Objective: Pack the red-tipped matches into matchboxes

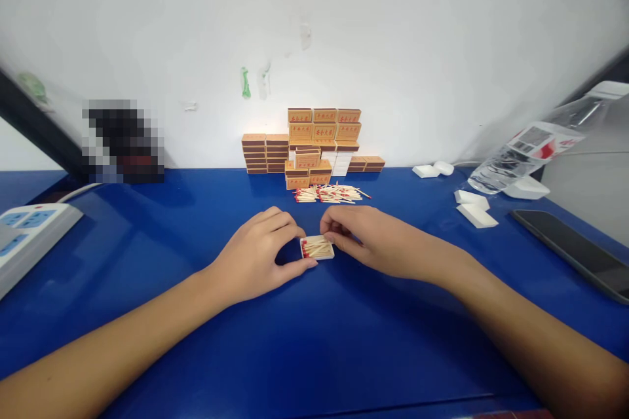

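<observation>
Tray [322, 258] is held at its left end between thumb and fingers of left hand [268, 245]. Right hand [361, 236] is curled at the tray's right end, thumb and fingertips brought close together; whether anything is pinched there cannot be told. Tray is small, white, shallow, rectangular, set on blue table [295, 347] between the hands; it is filled with matches [318, 247], pale sticks laid roughly lengthwise, red heads bunched left. Loose pile [339, 194] is spread just beyond, heads pointed mixed ways. Matchboxes [324, 132], orange with brown sides, are stacked behind. Bottle [535, 137], phone [574, 249] are seen at right, power strip [37, 229] at left.
</observation>
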